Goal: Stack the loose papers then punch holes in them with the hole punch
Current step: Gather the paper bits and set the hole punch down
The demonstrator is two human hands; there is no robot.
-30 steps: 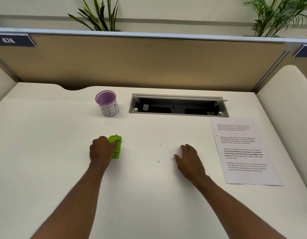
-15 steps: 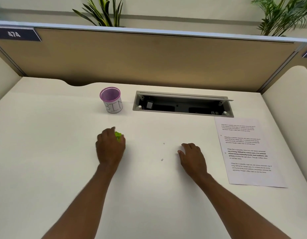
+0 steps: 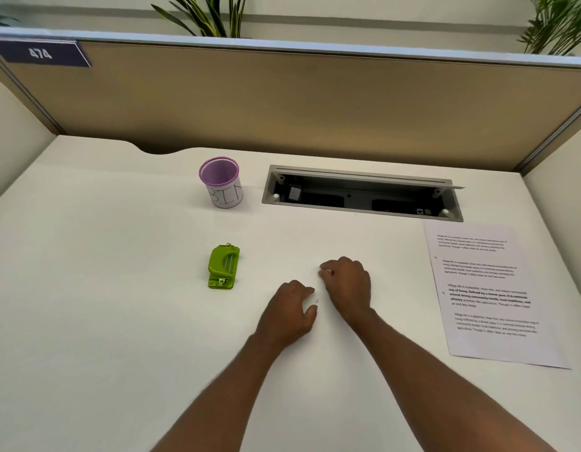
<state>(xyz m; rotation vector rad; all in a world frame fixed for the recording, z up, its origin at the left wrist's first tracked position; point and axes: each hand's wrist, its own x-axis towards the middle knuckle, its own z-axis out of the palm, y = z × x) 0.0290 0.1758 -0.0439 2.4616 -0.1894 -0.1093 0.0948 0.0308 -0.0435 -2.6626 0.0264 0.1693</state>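
Green plastic hole punch point(image 3: 224, 267) lies free on the smooth white tabletop point(image 3: 103, 305), left of both hands. Left hand point(image 3: 290, 313): fingers curled around a tiny white paper dot point(image 3: 316, 301), contact unclear. Right hand point(image 3: 348, 285): fingertips pinched, probably on another dot. Flat printed papers point(image 3: 491, 295) at right, stacked. Purple mesh cup point(image 3: 221, 182) behind punch.

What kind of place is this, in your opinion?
Probably an office cubicle: a white desk with a partition panel numbered 474 and a cable tray set into the desktop.
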